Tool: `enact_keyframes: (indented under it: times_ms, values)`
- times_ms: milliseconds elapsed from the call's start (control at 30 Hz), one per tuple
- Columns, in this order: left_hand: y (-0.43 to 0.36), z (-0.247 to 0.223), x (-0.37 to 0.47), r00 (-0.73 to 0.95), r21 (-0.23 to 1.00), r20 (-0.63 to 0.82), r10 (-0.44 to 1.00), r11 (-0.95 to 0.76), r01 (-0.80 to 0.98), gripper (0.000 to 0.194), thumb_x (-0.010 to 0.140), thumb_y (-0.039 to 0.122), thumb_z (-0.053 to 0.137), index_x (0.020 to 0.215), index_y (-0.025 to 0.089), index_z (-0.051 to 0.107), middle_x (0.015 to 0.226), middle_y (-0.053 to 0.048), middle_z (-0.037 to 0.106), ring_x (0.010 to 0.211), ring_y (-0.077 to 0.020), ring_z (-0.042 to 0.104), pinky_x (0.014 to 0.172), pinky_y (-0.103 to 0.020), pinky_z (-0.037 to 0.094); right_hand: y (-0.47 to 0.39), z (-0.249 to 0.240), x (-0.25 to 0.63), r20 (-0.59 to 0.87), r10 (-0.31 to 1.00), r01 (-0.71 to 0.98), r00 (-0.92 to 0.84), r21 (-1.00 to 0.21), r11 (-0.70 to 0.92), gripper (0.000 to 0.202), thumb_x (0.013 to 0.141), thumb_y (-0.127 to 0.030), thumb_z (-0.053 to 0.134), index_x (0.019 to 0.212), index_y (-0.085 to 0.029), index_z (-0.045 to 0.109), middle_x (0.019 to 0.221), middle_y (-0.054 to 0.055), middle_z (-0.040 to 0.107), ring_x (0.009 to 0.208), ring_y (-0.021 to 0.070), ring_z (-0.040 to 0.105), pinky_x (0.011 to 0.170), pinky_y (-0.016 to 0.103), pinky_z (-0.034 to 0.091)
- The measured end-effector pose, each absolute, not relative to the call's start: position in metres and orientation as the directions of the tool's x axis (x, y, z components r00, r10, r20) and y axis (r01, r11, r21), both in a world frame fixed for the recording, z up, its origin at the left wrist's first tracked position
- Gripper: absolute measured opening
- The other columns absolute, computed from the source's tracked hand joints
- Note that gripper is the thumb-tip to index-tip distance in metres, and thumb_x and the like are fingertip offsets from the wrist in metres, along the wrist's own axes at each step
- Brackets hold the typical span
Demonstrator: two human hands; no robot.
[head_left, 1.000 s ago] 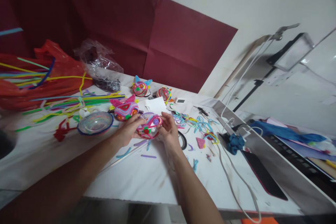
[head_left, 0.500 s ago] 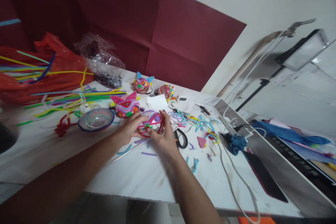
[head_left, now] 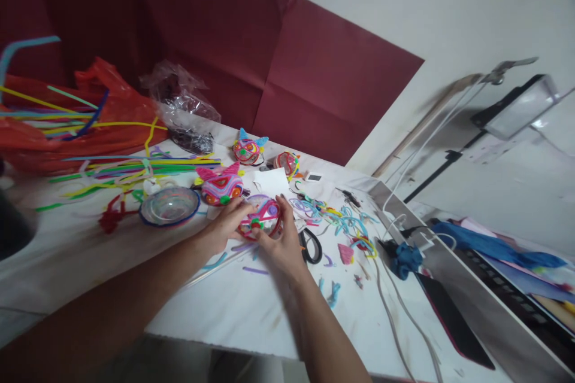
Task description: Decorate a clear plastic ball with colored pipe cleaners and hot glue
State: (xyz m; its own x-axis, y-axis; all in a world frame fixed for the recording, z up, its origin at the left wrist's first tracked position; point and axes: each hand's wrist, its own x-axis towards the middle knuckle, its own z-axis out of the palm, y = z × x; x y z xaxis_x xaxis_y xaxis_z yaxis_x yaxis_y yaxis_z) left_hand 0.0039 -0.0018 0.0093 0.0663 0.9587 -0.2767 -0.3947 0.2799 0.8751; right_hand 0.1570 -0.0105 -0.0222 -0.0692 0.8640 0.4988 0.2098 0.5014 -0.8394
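Red bag (head_left: 54, 125) cut off left

Dark red paper (head_left: 251, 66) is covering the wall behind the white counter (head_left: 251, 305), a pale wall (head_left: 449, 6) is rising at right, and soft light is spreading across the room.

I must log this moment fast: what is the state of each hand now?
Left hand: closed on the colourful dome, gripping its left edge.
Right hand: closed on the same dome, fingers over its right rim.
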Motion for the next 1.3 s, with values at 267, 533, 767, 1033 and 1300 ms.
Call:
enact_keyframes:
  times_ms: [267, 533, 767, 1033, 1300]
  values:
    - [-0.002, 0.010, 0.002, -0.171, 0.979, 0.192, 0.966, -0.177, 0.101, 0.037, 0.064, 0.031, 0.076, 0.097, 0.024, 0.061, 0.091, -0.003, 0.070, 0.096, -0.0306, 0.064, 0.084, -0.038, 0.050, -0.016, -0.018, 0.159, 0.484, 0.872, 0.161, -0.072, -0.857, 0.490, 0.083, 0.071, -0.037, 0.085, 0.143, -0.024, 0.045, 0.148, 0.015, 0.049, 0.138, 0.0329, 0.047, 0.114, 0.053, 0.039]
    - [-0.002, 0.003, 0.000, -0.107, 0.852, 0.433, 0.895, -0.368, 0.372, 0.037, 0.070, 0.033, 0.067, 0.106, 0.026, 0.057, 0.103, -0.005, 0.068, 0.100, -0.0303, 0.064, 0.090, -0.043, 0.051, -0.016, -0.019, 0.163, 0.444, 0.895, 0.134, -0.030, -0.886, 0.444, 0.078, 0.077, -0.042, 0.080, 0.144, -0.025, 0.046, 0.152, 0.015, 0.047, 0.138, 0.0322, 0.047, 0.112, 0.053, 0.041]
    - [-0.002, 0.001, 0.000, -0.084, 0.819, 0.476, 0.875, -0.406, 0.406, 0.040, 0.069, 0.030, 0.065, 0.108, 0.029, 0.055, 0.114, -0.008, 0.067, 0.108, -0.0346, 0.064, 0.092, -0.049, 0.051, -0.014, -0.019, 0.162, 0.480, 0.877, 0.115, -0.035, -0.869, 0.481, 0.073, 0.077, -0.038, 0.080, 0.142, -0.024, 0.049, 0.149, 0.014, 0.051, 0.135, 0.0314, 0.051, 0.113, 0.052, 0.042]
    - [0.001, 0.001, -0.003, -0.049, 0.824, 0.461, 0.886, -0.407, 0.395, 0.039, 0.072, 0.030, 0.065, 0.109, 0.025, 0.053, 0.117, -0.009, 0.066, 0.108, -0.0326, 0.064, 0.093, -0.046, 0.052, -0.014, -0.018, 0.162, 0.463, 0.886, 0.128, -0.032, -0.877, 0.463, 0.074, 0.077, -0.038, 0.078, 0.143, -0.023, 0.048, 0.149, 0.015, 0.051, 0.132, 0.0318, 0.054, 0.109, 0.050, 0.046]
    - [0.007, 0.002, -0.006, -0.057, 0.827, 0.469, 0.881, -0.416, 0.378, 0.042, 0.071, 0.039, 0.065, 0.108, 0.023, 0.053, 0.110, -0.008, 0.067, 0.106, -0.0309, 0.064, 0.095, -0.045, 0.052, -0.010, -0.013, 0.163, 0.481, 0.876, 0.089, -0.033, -0.872, 0.481, 0.072, 0.075, -0.036, 0.077, 0.140, -0.024, 0.049, 0.147, 0.013, 0.053, 0.136, 0.0303, 0.050, 0.110, 0.047, 0.045]
